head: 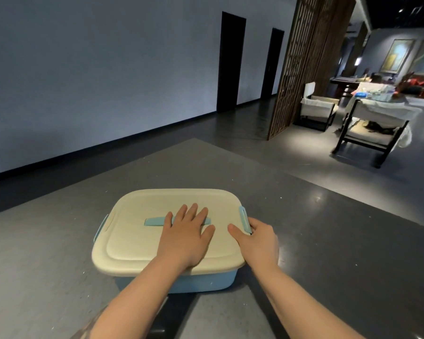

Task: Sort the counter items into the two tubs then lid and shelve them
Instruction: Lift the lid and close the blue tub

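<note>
Lid going down on the blue tub, both hands on it.

From the left I see the far clip flipped out, not yet latched; the blue tub sits on the grey counter under its cream lid. My left hand lies flat, fingers spread, pressing over the lid handle. My right hand curls round the right clip, thumb on the lid. Risk, as I judge it: snapping one side alone may tip the lid askew or slide the tub. No second tub or shelf in view. Rightward, a wooden screen and chairs stand well apart; nothing blocks the tub.
</note>
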The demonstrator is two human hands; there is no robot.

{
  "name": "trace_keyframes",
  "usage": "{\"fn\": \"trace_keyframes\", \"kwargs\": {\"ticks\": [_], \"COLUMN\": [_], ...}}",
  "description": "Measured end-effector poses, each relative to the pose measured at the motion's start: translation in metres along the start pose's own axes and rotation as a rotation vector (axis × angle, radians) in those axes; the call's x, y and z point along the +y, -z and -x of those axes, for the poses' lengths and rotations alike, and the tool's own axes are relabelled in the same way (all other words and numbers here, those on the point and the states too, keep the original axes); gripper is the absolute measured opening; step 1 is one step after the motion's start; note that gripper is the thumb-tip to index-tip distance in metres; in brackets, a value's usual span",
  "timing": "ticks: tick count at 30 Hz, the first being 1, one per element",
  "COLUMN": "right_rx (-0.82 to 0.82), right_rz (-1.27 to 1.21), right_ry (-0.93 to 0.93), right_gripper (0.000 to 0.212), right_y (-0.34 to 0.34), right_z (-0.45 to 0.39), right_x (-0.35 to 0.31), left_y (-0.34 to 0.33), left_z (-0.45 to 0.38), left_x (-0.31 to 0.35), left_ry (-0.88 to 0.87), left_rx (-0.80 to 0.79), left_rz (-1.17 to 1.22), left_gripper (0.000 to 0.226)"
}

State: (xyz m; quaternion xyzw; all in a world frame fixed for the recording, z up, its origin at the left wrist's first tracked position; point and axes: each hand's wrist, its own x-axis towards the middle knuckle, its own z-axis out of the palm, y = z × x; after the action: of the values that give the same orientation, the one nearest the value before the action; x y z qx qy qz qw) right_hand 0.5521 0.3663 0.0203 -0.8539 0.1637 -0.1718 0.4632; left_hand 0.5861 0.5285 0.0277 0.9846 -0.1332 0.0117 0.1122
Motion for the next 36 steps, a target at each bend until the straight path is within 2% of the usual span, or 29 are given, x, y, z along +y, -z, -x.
{"fn": "trace_keyframes", "kwargs": {"ticks": [5,7,8,11,14,15,18,19,23,27,36], "right_rx": [-0.060,-0.113,-0.145,-0.394,-0.561,-0.575,-0.600,-0.609,-0.608,-0.603,-0.617], "right_rz": [0.217,0.407,0.526,0.643,0.696,0.724,0.739,0.722,0.687,0.667,0.708], "right_ry": [0.040,0.104,0.198,0.479,0.535,0.545,0.569,0.576,0.582,0.576,0.573], "right_gripper": [0.038,0.046,0.050,0.055,0.059,0.060,0.057,0.056,0.055,0.055,0.056], "right_y": [0.005,0.002,-0.003,-0.034,-0.066,-0.072,-0.085,-0.087,-0.085,-0.083,-0.083], "right_z": [0.002,0.004,0.006,0.019,0.027,0.026,0.021,0.020,0.019,0.020,0.022], "right_x": [-0.009,-0.012,-0.016,-0.036,-0.051,-0.056,-0.065,-0.066,-0.064,-0.065,-0.068], "left_y": [0.003,0.009,0.014,0.022,0.022,0.022,0.025,0.024,0.018,0.017,0.016], "left_z": [0.002,0.007,0.011,0.032,0.053,0.059,0.065,0.065,0.061,0.060,0.058], "left_x": [0.002,-0.002,-0.009,-0.047,-0.096,-0.108,-0.120,-0.119,-0.115,-0.110,-0.112], "left_ry": [-0.004,0.024,0.060,0.211,0.403,0.478,0.622,0.636,0.691,0.699,0.658], "left_rx": [0.045,0.155,0.233,0.422,0.486,0.461,0.384,0.381,0.512,0.626,0.658], "left_rz": [0.061,0.218,0.300,0.293,0.222,0.347,0.951,1.021,1.110,1.146,1.010], "left_gripper": [0.054,0.048,0.046,0.045,0.047,0.048,0.057,0.056,0.046,0.054,0.052]}}
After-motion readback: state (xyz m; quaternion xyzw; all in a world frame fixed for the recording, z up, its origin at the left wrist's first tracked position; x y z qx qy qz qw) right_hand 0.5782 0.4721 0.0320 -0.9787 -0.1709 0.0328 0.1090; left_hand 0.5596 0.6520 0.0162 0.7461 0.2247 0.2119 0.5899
